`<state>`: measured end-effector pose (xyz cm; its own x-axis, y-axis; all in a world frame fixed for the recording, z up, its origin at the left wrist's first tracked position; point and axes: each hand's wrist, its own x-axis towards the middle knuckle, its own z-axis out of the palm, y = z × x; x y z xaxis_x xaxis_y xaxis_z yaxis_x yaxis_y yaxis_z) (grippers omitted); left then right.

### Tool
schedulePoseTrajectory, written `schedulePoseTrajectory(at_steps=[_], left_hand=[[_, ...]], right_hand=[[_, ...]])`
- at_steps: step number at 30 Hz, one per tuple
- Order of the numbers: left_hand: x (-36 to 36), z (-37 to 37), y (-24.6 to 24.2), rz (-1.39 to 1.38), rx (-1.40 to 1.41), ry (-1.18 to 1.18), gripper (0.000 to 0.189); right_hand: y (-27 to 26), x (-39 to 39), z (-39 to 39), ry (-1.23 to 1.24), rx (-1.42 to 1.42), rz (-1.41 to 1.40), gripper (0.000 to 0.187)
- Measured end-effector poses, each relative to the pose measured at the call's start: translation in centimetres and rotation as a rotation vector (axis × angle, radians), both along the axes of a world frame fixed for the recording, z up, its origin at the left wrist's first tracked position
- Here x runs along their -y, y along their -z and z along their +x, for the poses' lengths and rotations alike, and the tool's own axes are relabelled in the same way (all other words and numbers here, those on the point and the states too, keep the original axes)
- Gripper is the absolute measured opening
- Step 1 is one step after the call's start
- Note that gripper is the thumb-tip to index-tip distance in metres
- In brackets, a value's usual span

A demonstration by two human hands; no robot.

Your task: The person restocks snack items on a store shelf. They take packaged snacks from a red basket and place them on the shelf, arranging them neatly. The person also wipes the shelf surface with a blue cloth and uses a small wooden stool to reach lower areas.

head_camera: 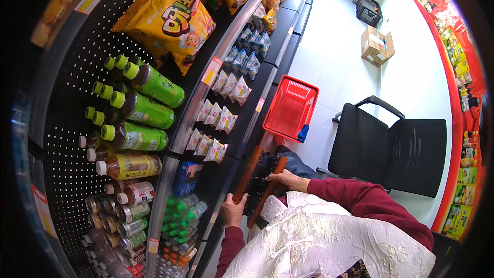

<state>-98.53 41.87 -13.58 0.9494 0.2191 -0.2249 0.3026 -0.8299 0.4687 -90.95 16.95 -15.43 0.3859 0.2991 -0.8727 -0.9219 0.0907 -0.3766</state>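
My left hand (234, 209) closes around the end of a reddish-brown bar (247, 175), beside the store shelves. A second bar of the same colour (270, 189) is gripped by my right hand (285, 178), roughly parallel to the first. Dark, bumpy material (257, 179) lies between the two bars; what it is I cannot tell. Just beyond the bars stands a red plastic shopping basket (269, 104) with a blue item (303, 134) at its near corner. Small wrapped snack packs (216, 150) lie in rows on the shelf nearest my left hand.
Shelves at the left hold green-labelled drink bottles (150, 116), yellow snack bags (181, 19) and cans (133, 211). A black office chair (359, 139) stands at the right. Farther off on the floor are an open cardboard box (372, 46) and a black crate (368, 11).
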Motion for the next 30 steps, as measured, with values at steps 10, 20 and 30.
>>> schedulePoseTrajectory(at_steps=[10,20,30], left_hand=[[0.6,4.2,-0.8,-0.054,-0.05,-0.001,0.054],[1.5,15.0,0.6,-0.166,-0.13,0.006,0.055],[9.1,23.0,2.8,0.058,-0.353,0.19,0.066]], right_hand=[[0.8,1.4,1.6,0.03,-0.002,-0.005,0.037],[0.5,6.3,6.4,0.203,0.006,0.002,0.038],[3.7,11.9,9.8,0.283,-0.129,0.036,0.038]])
